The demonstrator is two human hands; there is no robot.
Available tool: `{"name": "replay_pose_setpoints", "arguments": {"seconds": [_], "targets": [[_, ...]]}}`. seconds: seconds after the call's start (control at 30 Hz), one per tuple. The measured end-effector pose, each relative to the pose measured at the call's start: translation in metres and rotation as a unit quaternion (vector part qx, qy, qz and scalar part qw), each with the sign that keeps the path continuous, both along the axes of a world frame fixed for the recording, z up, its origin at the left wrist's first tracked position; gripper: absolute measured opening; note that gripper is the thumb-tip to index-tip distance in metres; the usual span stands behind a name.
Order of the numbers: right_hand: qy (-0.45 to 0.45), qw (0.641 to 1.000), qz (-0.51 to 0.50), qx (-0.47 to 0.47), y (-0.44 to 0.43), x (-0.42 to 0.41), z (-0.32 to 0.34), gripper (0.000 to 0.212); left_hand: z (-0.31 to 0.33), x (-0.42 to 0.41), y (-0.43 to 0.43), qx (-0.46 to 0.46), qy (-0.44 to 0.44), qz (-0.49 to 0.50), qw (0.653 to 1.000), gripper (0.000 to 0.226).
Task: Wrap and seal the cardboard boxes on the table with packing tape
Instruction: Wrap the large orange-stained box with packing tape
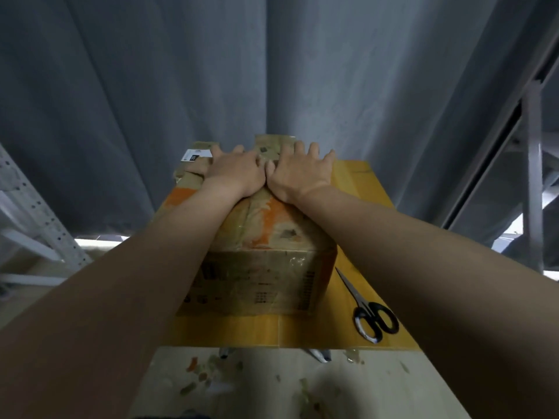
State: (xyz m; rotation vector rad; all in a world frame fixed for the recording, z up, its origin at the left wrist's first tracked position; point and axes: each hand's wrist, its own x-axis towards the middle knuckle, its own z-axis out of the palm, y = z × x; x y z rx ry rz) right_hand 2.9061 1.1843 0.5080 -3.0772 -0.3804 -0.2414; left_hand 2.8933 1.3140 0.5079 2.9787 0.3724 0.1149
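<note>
Both hands, the left hand (234, 170) and right hand (301, 172), press flat, fingers spread, on the box (266, 237). Scissors (370, 313) lie on the yellow worktop (242, 331); a grey curtain (272, 71) hangs behind.

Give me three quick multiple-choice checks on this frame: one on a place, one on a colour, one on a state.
1. The scissors lie:
A) on the table, right of the cardboard box
B) on top of the box
C) in a hand

2. Their handles are:
A) red
B) white
C) black

3. The left hand and right hand:
A) grip a tape roll
B) press flat on the box top, side by side
C) hang clear of the box

Answers: 1 A, the scissors rest on the yellow surface beside the box; 2 C, both loops are black; 3 B, the fingers are spread on the cardboard.
</note>
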Motion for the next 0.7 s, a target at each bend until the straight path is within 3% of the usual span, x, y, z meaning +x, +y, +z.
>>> {"name": "replay_pose_setpoints", "arguments": {"seconds": [0.13,0.23,0.6,0.7], "targets": [[0.011,0.999,-0.042,0.008,-0.003,0.025,0.002,0.072,0.005,0.004,-0.003,0.003,0.002,0.019,1.0,0.052],[0.006,0.998,-0.065,-0.013,-0.006,0.04,0.005,0.072,0.008,0.007,-0.004,-0.008,0.015,0.052,0.999,0.066],[0.026,0.997,-0.06,0.03,0.001,0.083,0.012,0.042,0.005,0.018,-0.004,-0.031,0.008,0.094,0.995,0.067],[-0.015,0.998,-0.051,0.025,0.003,0.084,0.011,0.038,0.005,0.018,-0.004,-0.031,0.024,0.118,0.992,0.06]]}}
